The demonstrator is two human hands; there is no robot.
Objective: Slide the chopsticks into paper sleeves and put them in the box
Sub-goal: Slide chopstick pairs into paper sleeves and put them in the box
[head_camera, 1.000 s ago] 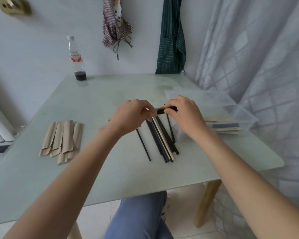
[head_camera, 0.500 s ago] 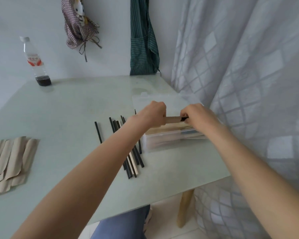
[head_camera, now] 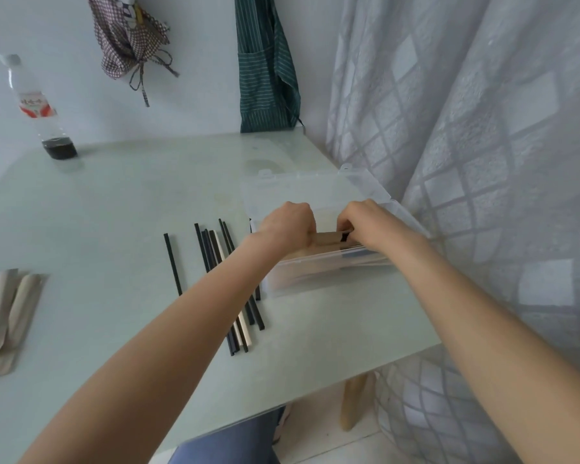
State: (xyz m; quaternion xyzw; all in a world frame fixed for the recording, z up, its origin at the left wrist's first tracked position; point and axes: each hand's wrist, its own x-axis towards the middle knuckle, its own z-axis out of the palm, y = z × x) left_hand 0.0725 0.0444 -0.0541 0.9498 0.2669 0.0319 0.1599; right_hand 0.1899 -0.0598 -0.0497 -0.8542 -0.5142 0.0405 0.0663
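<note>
My left hand [head_camera: 287, 226] and my right hand [head_camera: 365, 222] together hold a sleeved pair of chopsticks [head_camera: 330, 236], brown paper with black tips showing at its right end, just above the open clear plastic box [head_camera: 315, 276]. Several sleeved pairs lie inside the box. Loose black chopsticks and one pale one [head_camera: 215, 252] lie on the table left of the box, partly hidden by my left forearm. A single black chopstick [head_camera: 172, 262] lies apart, further left. Empty brown paper sleeves [head_camera: 4, 316] are stacked at the table's left edge.
The box's clear lid [head_camera: 302, 189] lies open behind it. A plastic bottle [head_camera: 41, 108] with dark liquid stands at the table's far left. Aprons hang on the wall behind. A patterned curtain [head_camera: 482, 162] hangs close along the table's right edge.
Both hands have carried the sleeved pair from above the loose chopsticks rightward to over the box. My view has turned to the right.
</note>
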